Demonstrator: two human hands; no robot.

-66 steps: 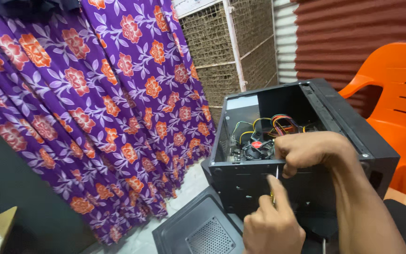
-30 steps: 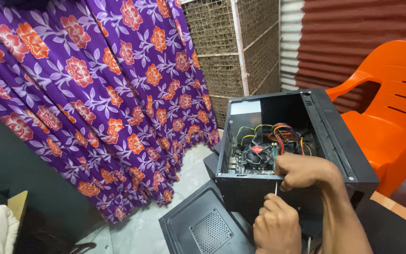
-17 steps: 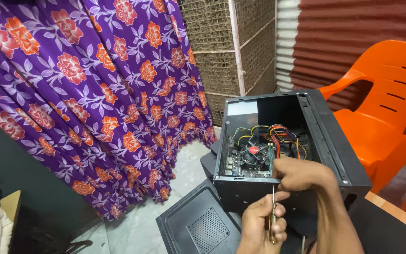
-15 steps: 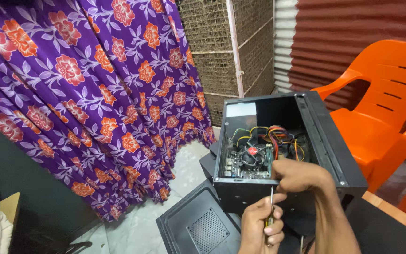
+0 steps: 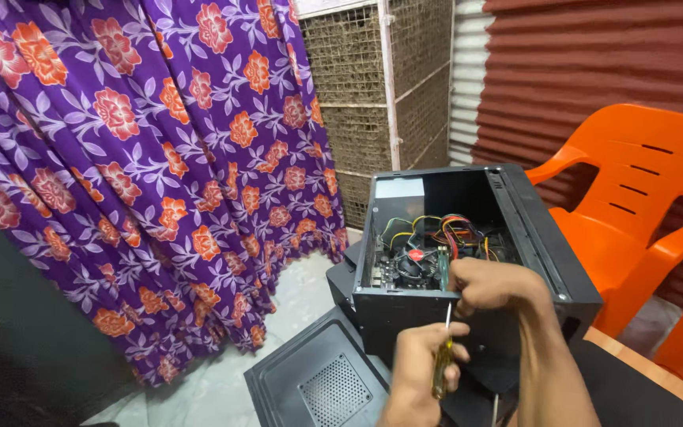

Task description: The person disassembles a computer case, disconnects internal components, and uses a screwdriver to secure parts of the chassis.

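The open black computer case (image 5: 543,253) stands on its side, beside an orange plastic chair (image 5: 634,205). The right hand (image 5: 488,285) reaches in over the case's near edge, fingers curled shut, seemingly pinching something too small to make out. Below it, the left hand (image 5: 420,368) is fisted around a yellow-handled screwdriver (image 5: 441,368), shaft pointing up toward the right hand's fingers.

Matt black metal computer case (image 5: 549,261), glossy orange plastic chair (image 5: 634,205), flowered cloth curtain (image 5: 136,174).
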